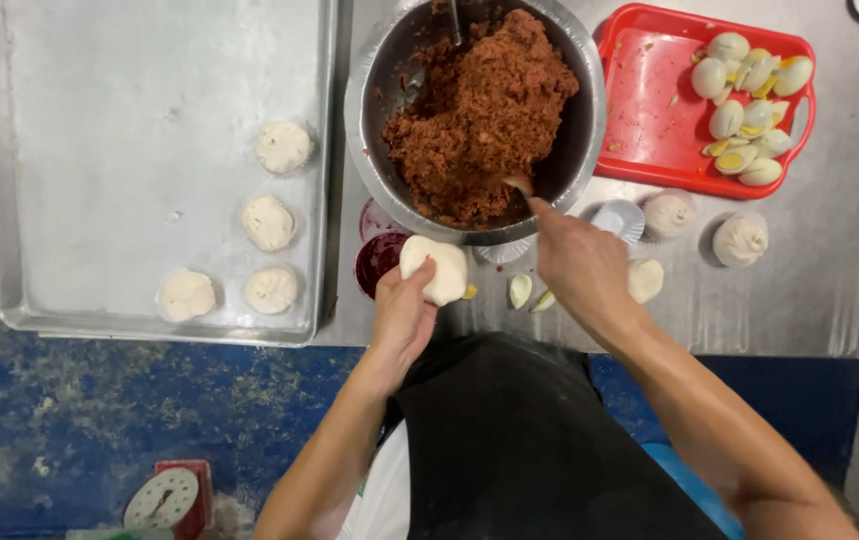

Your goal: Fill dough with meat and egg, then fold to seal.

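Note:
My left hand (pixel 401 310) holds a flat round piece of white dough (pixel 435 268) just in front of a large metal bowl (pixel 579 110). The bowl is heaped with reddish-brown minced filling (pixel 479 110). My right hand (pixel 574 258) reaches over the bowl's near rim and grips a small spoon (pixel 519 185) whose tip touches the filling. Two egg wedges (pixel 529 293) lie on the metal table between my hands.
A large metal tray (pixel 99 150) at left carries several shaped white buns (pixel 269 222). A red tray (pixel 649 110) at right holds several halved boiled eggs (pixel 749 110). Paper liners (pixel 617 218), more buns (pixel 739 240) and a small dark red bowl (pixel 377 260) sit near the bowl. A red scale (pixel 169 495) stands on the blue floor.

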